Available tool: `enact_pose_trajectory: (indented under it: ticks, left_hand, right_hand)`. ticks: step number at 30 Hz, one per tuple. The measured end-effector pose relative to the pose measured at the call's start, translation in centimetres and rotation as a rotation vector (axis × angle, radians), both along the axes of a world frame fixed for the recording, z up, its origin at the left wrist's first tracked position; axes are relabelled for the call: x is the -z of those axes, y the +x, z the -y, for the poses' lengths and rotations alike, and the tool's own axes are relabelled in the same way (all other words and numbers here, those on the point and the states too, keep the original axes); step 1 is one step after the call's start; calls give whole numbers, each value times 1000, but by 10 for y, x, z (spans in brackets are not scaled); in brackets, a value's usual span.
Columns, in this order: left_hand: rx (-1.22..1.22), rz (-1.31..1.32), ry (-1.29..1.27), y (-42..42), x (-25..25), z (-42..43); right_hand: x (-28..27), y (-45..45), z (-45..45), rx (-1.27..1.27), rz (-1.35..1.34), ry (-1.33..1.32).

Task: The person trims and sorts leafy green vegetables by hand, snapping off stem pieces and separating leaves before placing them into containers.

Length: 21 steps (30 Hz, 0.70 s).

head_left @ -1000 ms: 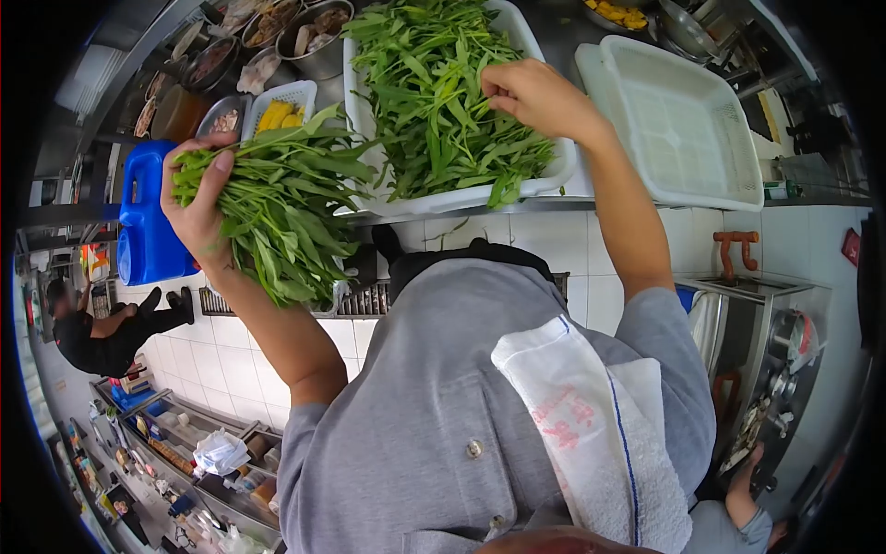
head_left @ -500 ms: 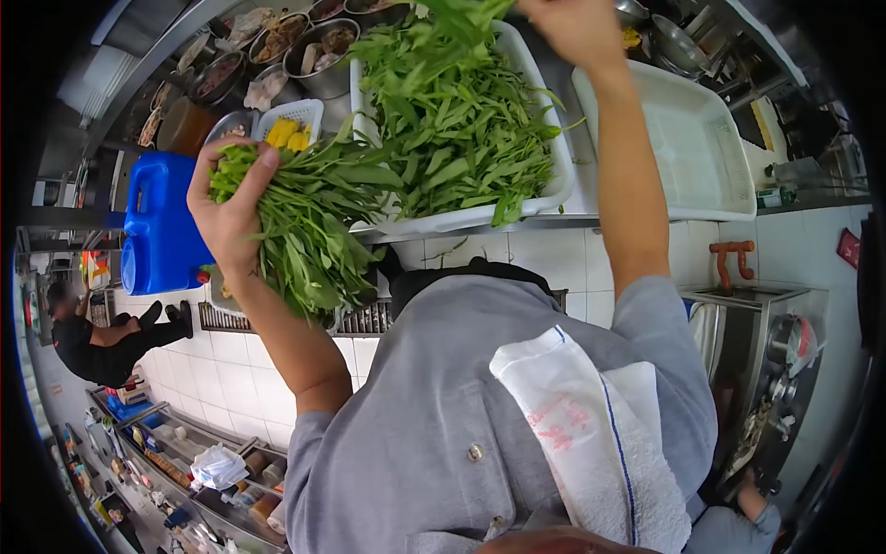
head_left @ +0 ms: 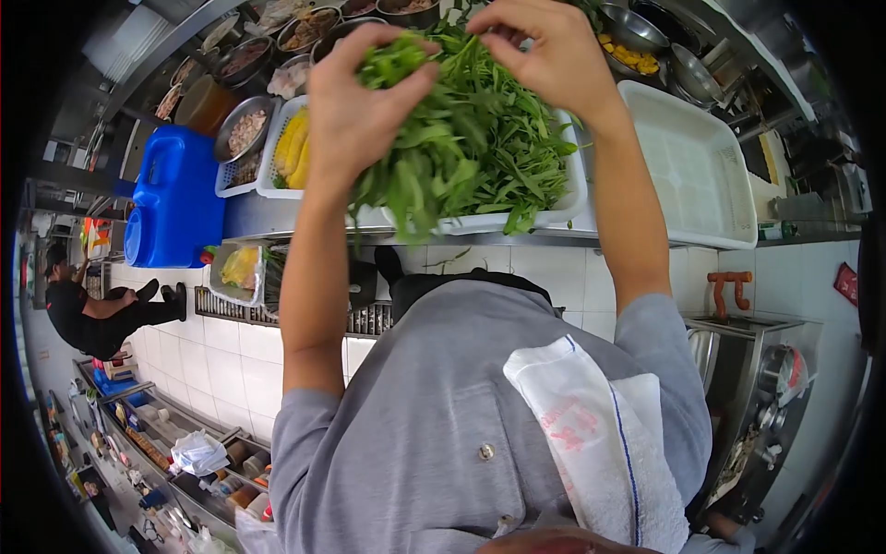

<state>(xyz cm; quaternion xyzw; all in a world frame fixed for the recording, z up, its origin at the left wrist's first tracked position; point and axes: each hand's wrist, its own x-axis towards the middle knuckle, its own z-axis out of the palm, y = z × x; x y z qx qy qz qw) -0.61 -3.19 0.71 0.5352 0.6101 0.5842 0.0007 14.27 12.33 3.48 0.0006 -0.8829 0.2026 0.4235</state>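
My left hand [head_left: 351, 111] is wrapped around a bunch of water spinach [head_left: 420, 166], long-leaved and bright green, with the cut stems at the top by my thumb. The bunch hangs over the left part of a white plastic tray [head_left: 577, 203]. More loose water spinach [head_left: 531, 157] fills that tray. At the far side of the tray, my right hand [head_left: 558, 65] has its thumb and index finger pinched together on green stems next to the bunch. Leaves partly hide what lies between those fingertips.
Right of the greens stands a second white tray [head_left: 688, 166]. To the left are a blue jerrycan [head_left: 175, 194], a metal bowl of chopped pieces [head_left: 245, 129] and a white basket with yellow food [head_left: 293, 152]. A person in black [head_left: 83, 314] is far left.
My left hand has carried its bunch rightward and up, from beside the tray to over it. My right hand has come down and left, close to the left hand.
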Motion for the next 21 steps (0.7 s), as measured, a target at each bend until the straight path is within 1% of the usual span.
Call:
enact_pose_trajectory:
  ticks: [1,2,4,6,8,9,11,12,14,15,16,17,18,20,21]
  left_hand:
    - [-14,-89,-1,2,2,-6]
    - [-17,-97,-3,6,2,-9]
    - [-22,9,21,13,4,-15]
    - [-44,32,29,9,11,-16]
    - [-100,82,118,5,16,-16]
    - [-41,204,130,8,13,-13]
    - [-33,200,153,3,16,-6]
    - [-27,193,176,-3,16,-1]
    - [-55,138,162,-14,17,17]
    - [21,193,180,-19,16,26]
    - [95,248,196,-24,16,34]
    - [110,270,192,-27,14,41]
    - [108,272,187,-31,15,47]
    - [86,184,190,-38,18,53]
    - [138,176,198,-40,18,55]
  right_hand:
    - [-4,-1,13,-29,1,-35]
    - [-2,-6,17,-31,-7,-36]
    - [3,-10,20,-72,-115,29]
    - [4,-6,17,-68,-96,1]
    - [4,-2,14,-80,-48,-48]
    - [5,-1,12,-76,-46,-49]
    - [7,1,8,10,-141,-202]
    - [6,6,2,102,-160,-199]
    - [15,14,-22,105,-146,-621]
    - [20,19,-37,101,-147,-622]
    - [26,25,-51,263,-72,-448]
    - [31,29,-57,424,6,-273]
    - [39,33,-60,423,9,-278]
    - [40,35,-63,501,-17,-170]
    - [37,35,-60,488,-10,-204]
